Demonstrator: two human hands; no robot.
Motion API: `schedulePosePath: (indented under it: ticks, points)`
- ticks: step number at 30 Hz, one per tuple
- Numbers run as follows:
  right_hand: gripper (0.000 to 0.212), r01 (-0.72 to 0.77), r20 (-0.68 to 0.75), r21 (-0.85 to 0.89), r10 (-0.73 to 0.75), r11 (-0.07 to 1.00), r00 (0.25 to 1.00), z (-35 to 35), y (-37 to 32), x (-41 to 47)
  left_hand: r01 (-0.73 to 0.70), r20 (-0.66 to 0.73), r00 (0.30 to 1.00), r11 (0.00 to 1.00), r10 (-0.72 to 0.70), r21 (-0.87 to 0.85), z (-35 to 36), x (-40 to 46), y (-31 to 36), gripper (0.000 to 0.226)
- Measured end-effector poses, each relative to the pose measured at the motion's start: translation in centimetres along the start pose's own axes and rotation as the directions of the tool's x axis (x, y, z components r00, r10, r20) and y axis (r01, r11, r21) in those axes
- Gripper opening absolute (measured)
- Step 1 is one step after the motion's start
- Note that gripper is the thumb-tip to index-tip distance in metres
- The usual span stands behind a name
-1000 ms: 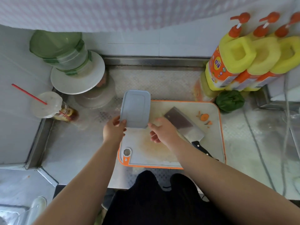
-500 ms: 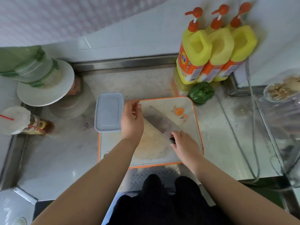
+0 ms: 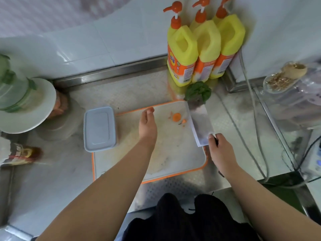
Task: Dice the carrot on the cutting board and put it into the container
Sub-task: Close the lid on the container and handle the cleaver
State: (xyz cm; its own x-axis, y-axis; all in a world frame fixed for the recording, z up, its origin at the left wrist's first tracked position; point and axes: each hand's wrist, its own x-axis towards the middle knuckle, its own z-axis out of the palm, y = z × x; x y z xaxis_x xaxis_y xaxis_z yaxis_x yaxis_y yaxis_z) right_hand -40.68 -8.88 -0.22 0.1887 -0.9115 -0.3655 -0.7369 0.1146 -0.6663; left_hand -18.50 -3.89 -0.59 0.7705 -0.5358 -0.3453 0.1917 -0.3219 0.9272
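Head view: the right hand (image 3: 221,150) grips the cleaver (image 3: 199,126) by its handle, while the left hand (image 3: 147,125) hovers with relaxed fingers over the cutting board (image 3: 173,153). The small carrot end (image 3: 177,117) between both hands could roll under the blade. The lidded container (image 3: 99,128) sits left of the left hand.

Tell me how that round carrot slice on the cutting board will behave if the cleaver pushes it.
The carrot slice lies flat on the cutting board, so it would probably slide rather than roll. It looks thin and small, so likely light and easily flicked aside. The cleaver, gripped by the right hand, is broad, so it should sweep it easily.
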Motion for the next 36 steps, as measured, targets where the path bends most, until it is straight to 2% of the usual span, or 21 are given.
schedulePosePath:
  ticks: [3,8,11,14,16,21,26,28,31,33,36]
  points:
    - [0.036,-0.068,0.013,-0.003,0.068,0.998,0.998,-0.1,1.7,-0.3,-0.032,0.140,0.990,0.986,0.009,0.162,1.8,0.7,0.1,0.039]
    - [0.031,-0.137,0.091,-0.023,0.139,0.990,0.986,1.0,2.9,-0.9,-0.217,0.336,0.937,0.913,0.095,0.347,4.2,2.1,-0.2,0.044]
    - [0.034,-0.138,0.177,-0.069,0.148,0.988,0.973,1.5,2.4,-0.8,-0.311,0.402,0.906,0.851,0.131,0.424,5.1,2.8,-0.6,0.047]
    - [0.045,-0.111,0.198,-0.157,0.141,0.981,0.970,1.9,1.5,0.1,-0.409,0.469,0.869,0.763,0.158,0.500,5.9,3.3,-1.2,0.047]
    - [0.046,-0.109,0.228,-0.197,0.154,0.974,0.961,2.4,0.9,0.7,-0.421,0.481,0.864,0.739,0.150,0.526,6.3,3.5,-1.4,0.048]
    - [0.040,-0.112,0.308,-0.218,0.177,0.970,0.935,3.9,-0.9,1.1,-0.428,0.446,0.874,0.744,0.196,0.513,6.8,3.2,-2.3,0.049]
    - [0.044,-0.119,0.360,-0.220,0.194,0.968,0.912,5.6,-3.0,0.7,-0.332,0.346,0.918,0.851,0.193,0.406,7.2,2.2,-2.5,0.047]
    - [0.042,-0.133,0.395,-0.176,0.193,0.975,0.898,6.2,-3.6,0.4,-0.325,0.328,0.923,0.864,0.202,0.383,7.0,1.7,-2.8,0.047]
    - [0.032,-0.195,0.449,-0.008,0.178,0.981,0.876,6.9,-4.3,-0.5,-0.303,0.281,0.937,0.885,0.208,0.355,6.4,1.6,-3.0,0.044]
    - [0.029,-0.151,0.441,0.018,0.127,0.988,0.889,7.0,-4.7,-1.2,-0.240,0.207,0.961,0.921,0.182,0.307,5.8,1.7,-2.7,0.042]
    - [0.029,0.075,0.385,-0.079,-0.039,0.994,0.922,7.0,-5.8,-1.9,-0.107,0.010,0.994,0.980,0.107,0.166,4.7,1.6,-1.4,0.039]
